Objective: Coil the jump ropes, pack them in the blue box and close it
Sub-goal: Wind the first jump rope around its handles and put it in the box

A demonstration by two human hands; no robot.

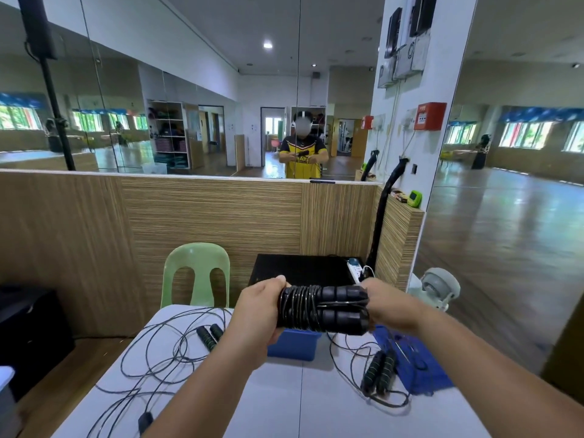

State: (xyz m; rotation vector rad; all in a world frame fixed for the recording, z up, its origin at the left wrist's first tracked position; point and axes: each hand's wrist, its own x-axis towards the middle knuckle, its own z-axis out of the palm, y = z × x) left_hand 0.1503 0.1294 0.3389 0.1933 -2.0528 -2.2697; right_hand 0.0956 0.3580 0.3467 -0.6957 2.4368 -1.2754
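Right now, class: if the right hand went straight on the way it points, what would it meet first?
The right hand points leftward into the coiled jump rope it grips, so that bundle comes first; beyond it is the left hand holding the other end.

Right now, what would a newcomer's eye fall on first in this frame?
First, the coiled jump rope, held up at centre between the left hand and the right hand, above the blue box. Next, loose ropes sprawl across the white table, with a big wall mirror behind.
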